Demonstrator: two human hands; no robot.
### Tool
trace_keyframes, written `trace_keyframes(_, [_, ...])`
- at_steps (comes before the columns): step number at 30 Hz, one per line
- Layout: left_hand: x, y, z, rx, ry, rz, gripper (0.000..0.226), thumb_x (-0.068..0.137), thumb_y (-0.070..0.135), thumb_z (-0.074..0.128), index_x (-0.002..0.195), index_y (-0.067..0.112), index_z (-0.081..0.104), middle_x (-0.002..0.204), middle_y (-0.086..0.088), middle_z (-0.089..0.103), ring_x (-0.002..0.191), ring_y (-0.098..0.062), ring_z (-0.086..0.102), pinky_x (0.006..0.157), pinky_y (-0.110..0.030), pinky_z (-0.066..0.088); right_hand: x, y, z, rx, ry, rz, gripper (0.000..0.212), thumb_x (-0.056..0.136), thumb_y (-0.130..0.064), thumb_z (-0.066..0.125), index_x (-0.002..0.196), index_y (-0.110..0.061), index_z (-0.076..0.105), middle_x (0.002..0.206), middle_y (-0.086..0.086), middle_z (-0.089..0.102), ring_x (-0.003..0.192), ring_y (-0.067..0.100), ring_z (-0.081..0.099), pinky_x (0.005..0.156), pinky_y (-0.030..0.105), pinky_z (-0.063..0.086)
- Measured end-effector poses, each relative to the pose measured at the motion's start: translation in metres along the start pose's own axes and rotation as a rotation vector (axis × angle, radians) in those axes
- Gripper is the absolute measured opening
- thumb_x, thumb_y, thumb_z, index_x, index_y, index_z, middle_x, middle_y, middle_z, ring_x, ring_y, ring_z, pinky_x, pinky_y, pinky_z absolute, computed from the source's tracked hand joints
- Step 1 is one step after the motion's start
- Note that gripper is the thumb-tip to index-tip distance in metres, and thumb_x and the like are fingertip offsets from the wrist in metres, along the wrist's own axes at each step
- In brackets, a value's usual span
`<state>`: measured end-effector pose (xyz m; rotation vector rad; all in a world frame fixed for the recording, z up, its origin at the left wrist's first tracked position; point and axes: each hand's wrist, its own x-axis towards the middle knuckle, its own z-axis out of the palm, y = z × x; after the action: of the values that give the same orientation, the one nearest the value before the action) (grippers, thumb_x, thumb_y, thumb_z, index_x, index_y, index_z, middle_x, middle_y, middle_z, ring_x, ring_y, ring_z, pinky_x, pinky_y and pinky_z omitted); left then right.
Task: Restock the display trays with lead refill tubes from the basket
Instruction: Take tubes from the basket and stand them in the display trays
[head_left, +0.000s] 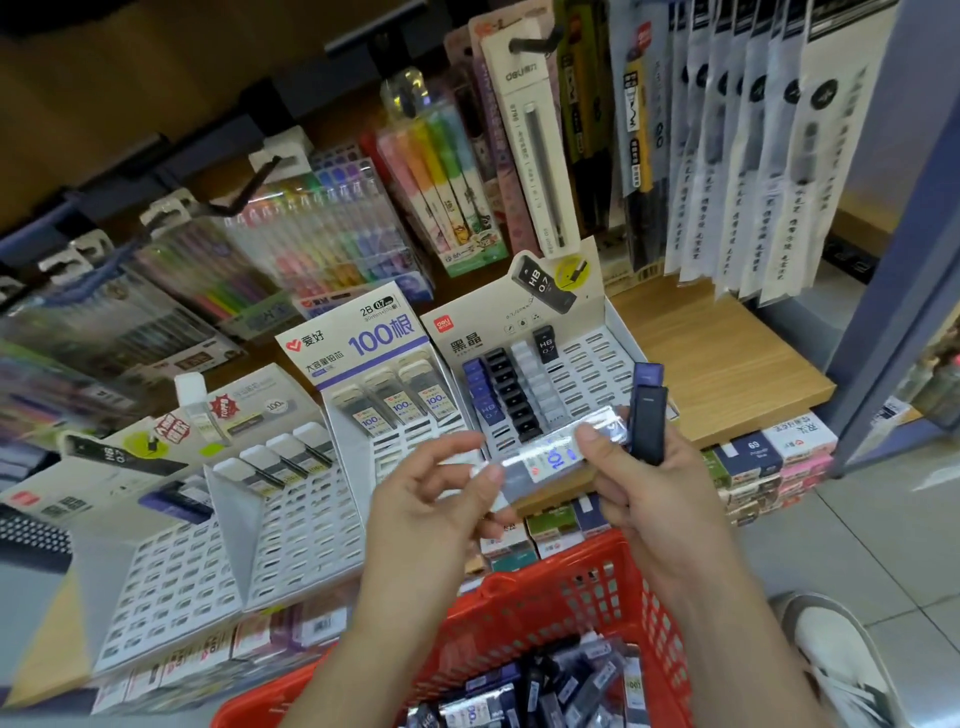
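Observation:
A clear lead refill tube (550, 451) with a "100" label lies across the middle of the view, above the shelf edge. My left hand (441, 499) pinches its left end. My right hand (649, 493) pinches its right end with the thumb and also grips two dark tubes (647, 410), one blue-capped, that stand upright. A red basket (566, 587) below my hands holds several more tubes (545, 686). Behind the hands stand the display trays: the "100" tray (395, 415) with three clear tubes and the HB 0.7 tray (582, 364) with rows of blue, black and white tubes.
Two more slotted display trays (291, 525) stand at the left, one with several white-capped tubes. Hanging pen packs (332, 239) fill the wall above. Boxed goods (769, 452) line the lower shelf. A wooden shelf top (717, 358) lies to the right. My shoe (831, 654) is on the tiled floor.

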<state>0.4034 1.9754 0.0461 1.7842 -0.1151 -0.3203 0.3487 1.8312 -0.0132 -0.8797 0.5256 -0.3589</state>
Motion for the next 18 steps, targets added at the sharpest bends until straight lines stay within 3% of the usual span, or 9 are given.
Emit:
trace_keyframes(3, [0.014, 0.005, -0.025, -0.035, 0.052, -0.031, 0.021, 0.073, 0.005, 0.075, 0.092, 0.015, 0.074, 0.087, -0.016, 0.071, 0.062, -0.021, 0.067, 0.058, -0.021, 0.054, 0.001, 0.003, 0.006, -0.18, -0.114, 0.034, 0.011, 0.088, -0.012, 0.069, 0.092, -0.009, 0.06, 0.057, -0.002, 0.041, 0.044, 0.006, 0.035, 0.04, 0.016, 0.028])
trace_keyframes(6, [0.024, 0.01, -0.046, 0.039, 0.008, -0.027, 0.02, 0.072, 0.003, 0.075, 0.089, 0.013, 0.074, 0.085, -0.018, 0.072, 0.063, -0.018, 0.065, 0.058, -0.018, 0.053, 0.0, 0.006, 0.015, -0.425, -0.259, -0.015, 0.004, 0.096, -0.017, 0.06, 0.096, -0.019, 0.063, 0.049, -0.013, 0.056, 0.043, -0.002, 0.047, 0.048, 0.013, 0.032])
trace_keyframes(8, [0.031, 0.017, -0.059, 0.125, 0.046, 0.048, 0.018, 0.073, 0.004, 0.075, 0.087, 0.015, 0.075, 0.083, -0.014, 0.073, 0.066, -0.016, 0.066, 0.061, -0.017, 0.052, -0.001, 0.009, 0.021, -0.485, -0.26, -0.039, 0.008, 0.098, -0.024, 0.057, 0.101, -0.025, 0.064, 0.061, -0.011, 0.067, 0.047, -0.001, 0.047, 0.054, 0.018, 0.037])
trace_keyframes(11, [0.052, 0.029, -0.082, 0.292, 0.2, 0.223, 0.018, 0.077, 0.005, 0.074, 0.081, 0.023, 0.073, 0.075, 0.0, 0.073, 0.068, -0.01, 0.065, 0.064, -0.016, 0.051, -0.001, 0.013, 0.026, -0.426, -0.189, -0.019, 0.009, 0.097, -0.027, 0.057, 0.097, -0.032, 0.065, 0.074, -0.003, 0.066, 0.046, 0.004, 0.042, 0.048, 0.019, 0.035])
trace_keyframes(14, [0.076, 0.033, -0.099, 0.622, 0.308, 0.316, 0.01, 0.082, 0.018, 0.073, 0.083, 0.027, 0.071, 0.076, 0.014, 0.069, 0.07, -0.002, 0.063, 0.066, -0.013, 0.046, 0.001, 0.014, 0.027, -0.341, -0.134, 0.009, 0.014, 0.098, -0.021, 0.052, 0.099, -0.027, 0.065, 0.077, 0.002, 0.063, 0.048, 0.002, 0.043, 0.044, 0.015, 0.033])
trace_keyframes(18, [0.1, 0.022, -0.099, 0.896, 0.26, 0.373, 0.017, 0.084, 0.021, 0.072, 0.099, 0.015, 0.074, 0.094, 0.0, 0.073, 0.082, -0.01, 0.061, 0.077, -0.022, 0.046, -0.001, 0.014, 0.032, -0.298, -0.13, 0.0, 0.018, 0.101, -0.016, 0.049, 0.103, -0.022, 0.065, 0.074, 0.004, 0.058, 0.051, 0.01, 0.042, 0.048, 0.022, 0.036])
